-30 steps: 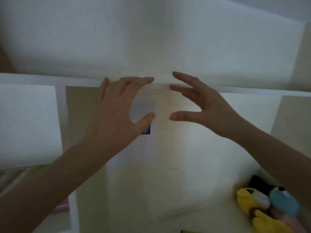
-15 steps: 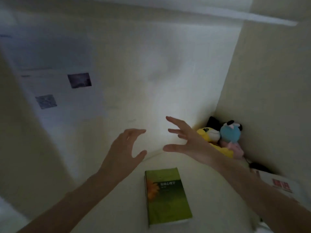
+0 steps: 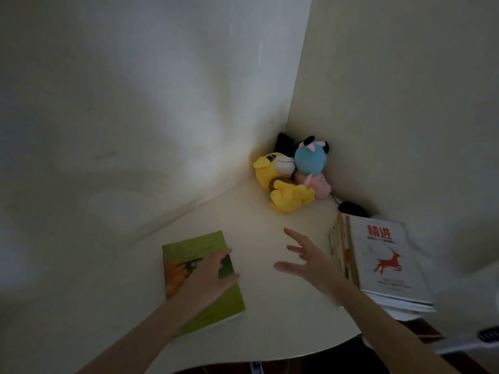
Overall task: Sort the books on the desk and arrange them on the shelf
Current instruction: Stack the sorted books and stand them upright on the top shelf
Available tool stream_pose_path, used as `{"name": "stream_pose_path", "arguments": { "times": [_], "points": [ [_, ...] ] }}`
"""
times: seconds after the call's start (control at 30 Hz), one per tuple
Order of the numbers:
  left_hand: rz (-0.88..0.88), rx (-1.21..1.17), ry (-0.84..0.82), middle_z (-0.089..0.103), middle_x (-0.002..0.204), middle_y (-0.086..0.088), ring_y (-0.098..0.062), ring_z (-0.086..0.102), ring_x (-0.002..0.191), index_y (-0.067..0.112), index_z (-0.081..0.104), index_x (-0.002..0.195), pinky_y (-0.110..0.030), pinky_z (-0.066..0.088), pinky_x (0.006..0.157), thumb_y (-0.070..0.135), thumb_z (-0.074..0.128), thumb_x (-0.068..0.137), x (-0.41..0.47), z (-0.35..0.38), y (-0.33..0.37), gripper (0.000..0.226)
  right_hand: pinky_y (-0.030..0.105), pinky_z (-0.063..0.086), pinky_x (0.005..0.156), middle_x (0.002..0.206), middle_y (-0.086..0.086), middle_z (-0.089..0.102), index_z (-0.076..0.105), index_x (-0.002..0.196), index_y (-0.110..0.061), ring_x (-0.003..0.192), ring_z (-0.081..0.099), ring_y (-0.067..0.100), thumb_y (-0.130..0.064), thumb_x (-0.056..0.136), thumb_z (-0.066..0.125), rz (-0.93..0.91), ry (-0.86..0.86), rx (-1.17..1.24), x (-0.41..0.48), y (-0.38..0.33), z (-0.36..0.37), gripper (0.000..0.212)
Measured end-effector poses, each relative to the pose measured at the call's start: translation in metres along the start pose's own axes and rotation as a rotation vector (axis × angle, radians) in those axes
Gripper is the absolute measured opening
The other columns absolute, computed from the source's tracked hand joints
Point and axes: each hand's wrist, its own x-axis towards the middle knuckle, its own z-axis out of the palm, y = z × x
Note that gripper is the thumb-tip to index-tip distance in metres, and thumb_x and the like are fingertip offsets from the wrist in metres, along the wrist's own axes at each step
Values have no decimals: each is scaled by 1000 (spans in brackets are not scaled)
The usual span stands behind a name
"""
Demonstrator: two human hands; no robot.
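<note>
I am seeing the green book (image 3: 194,247) lying flat on the desk (image 3: 270,306) at the left, cover up. The left hand (image 3: 213,273) is hanging over its cover, fingers straight and thumb out, gripping nothing; I cannot tell if it is touching. The right hand (image 3: 310,263) is hovering mid-desk, fingers spread wide, empty. Behind it, two plush toys (image 3: 286,195) are sitting in the corner. At the right, a stack of books (image 3: 383,260) is lying, a white red-deer cover topmost.
</note>
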Motion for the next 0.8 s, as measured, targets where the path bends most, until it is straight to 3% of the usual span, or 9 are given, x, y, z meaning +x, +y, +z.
{"name": "stream_pose_path", "arguments": {
  "times": [0.2,0.33,0.43,0.47,0.6,0.8],
  "points": [
    [3,-44,-159,35,144,1,-13,42,127,28,29,146,-24,36,97,34,64,89,50,67,46,67,21,36,94,149,-12,30,34,145,-33,126,41,7,-36,68,82,117,117,13,-6,47,-55,91],
    [30,-31,-228,38,142,-4,-15,46,124,25,32,144,-26,39,100,36,65,87,78,101,77,67,22,43,96,149,1,34,34,146,-23,130,42,15,-27,70,84,165,185,91,-12,69,-91,92],
    [57,-58,-285,39,140,-5,-15,48,122,24,34,143,-23,40,96,36,65,87,95,123,98,65,28,48,100,142,1,44,40,141,-24,126,50,13,-56,45,90,169,225,166,-17,81,-110,113],
    [66,-67,-299,40,140,-4,-14,48,121,25,34,143,-22,39,93,38,64,88,99,129,104,65,26,48,99,141,0,46,41,140,-24,124,51,11,-55,47,89,166,227,172,-19,84,-115,110],
    [82,-78,-322,41,139,-5,-15,49,119,23,34,143,-22,38,91,39,63,87,113,148,124,65,13,48,88,144,-2,42,41,136,-30,119,52,4,-28,62,81,149,255,194,-24,89,-129,84],
    [74,-103,-357,41,140,-2,-13,49,114,26,32,145,-26,42,92,45,64,86,132,171,149,70,24,49,95,144,0,41,47,126,-35,125,50,16,-7,75,78,148,382,150,-38,98,-162,66]
  ]
}}
